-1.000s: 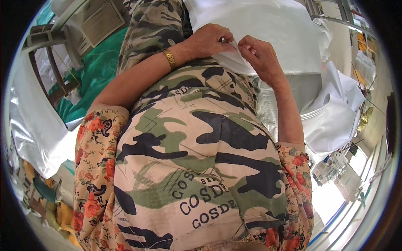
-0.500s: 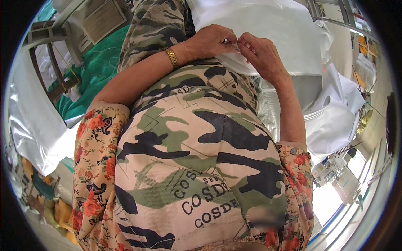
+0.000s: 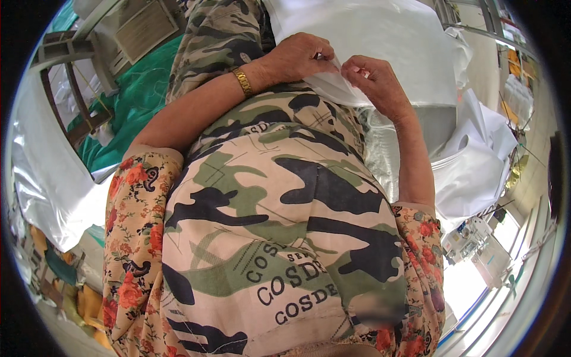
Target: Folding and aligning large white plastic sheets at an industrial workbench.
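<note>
Since a second ago my hands have barely shifted, both kept at the near edge of the white sheet [image 3: 380,53], which lies spread past my camouflage apron [image 3: 279,226]. My left hand [image 3: 300,56] stays curled, fingertips pinching that edge. My right hand [image 3: 375,80] remains half closed beside it, fingers nipping the same fold. A gold bracelet [image 3: 241,81] circles my left wrist.
</note>
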Available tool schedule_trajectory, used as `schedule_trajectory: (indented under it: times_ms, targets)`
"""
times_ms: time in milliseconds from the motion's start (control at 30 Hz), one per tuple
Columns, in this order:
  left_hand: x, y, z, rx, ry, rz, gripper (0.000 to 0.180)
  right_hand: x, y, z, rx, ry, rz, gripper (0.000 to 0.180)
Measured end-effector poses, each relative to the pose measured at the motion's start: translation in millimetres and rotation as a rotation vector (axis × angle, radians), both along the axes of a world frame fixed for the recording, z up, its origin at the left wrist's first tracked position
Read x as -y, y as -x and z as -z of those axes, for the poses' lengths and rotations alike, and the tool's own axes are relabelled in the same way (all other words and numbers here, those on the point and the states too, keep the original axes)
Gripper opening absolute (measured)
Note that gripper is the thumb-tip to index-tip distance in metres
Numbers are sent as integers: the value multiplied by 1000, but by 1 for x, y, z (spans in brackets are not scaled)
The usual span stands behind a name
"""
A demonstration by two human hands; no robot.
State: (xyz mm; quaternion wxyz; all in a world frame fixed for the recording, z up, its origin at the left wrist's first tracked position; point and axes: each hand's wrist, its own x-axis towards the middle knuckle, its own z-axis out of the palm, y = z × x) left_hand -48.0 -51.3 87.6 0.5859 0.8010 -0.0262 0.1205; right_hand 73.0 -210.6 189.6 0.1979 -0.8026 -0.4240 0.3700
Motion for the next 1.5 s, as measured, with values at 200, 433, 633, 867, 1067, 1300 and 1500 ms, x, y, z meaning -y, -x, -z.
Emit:
schedule_trajectory:
  times_ms: [200,433,633,867,1067,1300,1500]
  targets:
    - [-4,-1,3,-19,22,17,25,3,-1,0,77,12,-59,24]
    - [-14,3,2,-209,153,148,31,7,1,3,-1,42,-24,21]
    - [-15,3,-1,-230,143,149,32,17,-3,6,81,67,-99,24]
    - [-14,3,2,-223,119,136,30,23,-2,6,132,132,-134,25]
    - [-13,4,-3,-220,125,145,29,27,-4,12,126,101,-110,20]
    - [-14,3,5,-162,107,116,29,23,2,6,207,53,-147,20]
    - [-14,3,0,-152,93,110,29,17,8,7,240,12,-132,16]
